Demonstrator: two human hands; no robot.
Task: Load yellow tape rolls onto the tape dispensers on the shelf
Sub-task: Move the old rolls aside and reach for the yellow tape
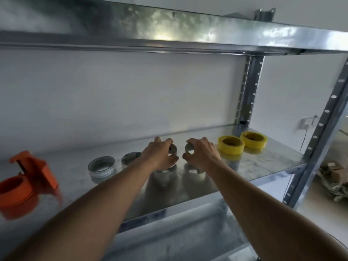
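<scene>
Up on a galvanised metal shelf [263, 162], a person reached forward with both bare arms. Each of the hands gripped a small grey ring, perhaps a tape core. The left hand [160, 155] curled its fingers over the left grey ring [173, 148], and the right hand [203, 154] curled over the right grey ring [189, 147]. The two rings sat close together, near the middle of the shelf, with a narrow gap between them.

Two yellow tape rolls lay flat to the right of the hands, near the shelf's rear upright post [248, 91]: the nearer yellow roll [231, 145] just beside the right hand, the farther yellow roll [253, 139] touching or almost touching it. To the left stood two more grey rings [101, 166] [130, 158]. At the far left sat an orange tape dispenser [24, 181], blurred. A second shelf [169, 29] ran overhead.
</scene>
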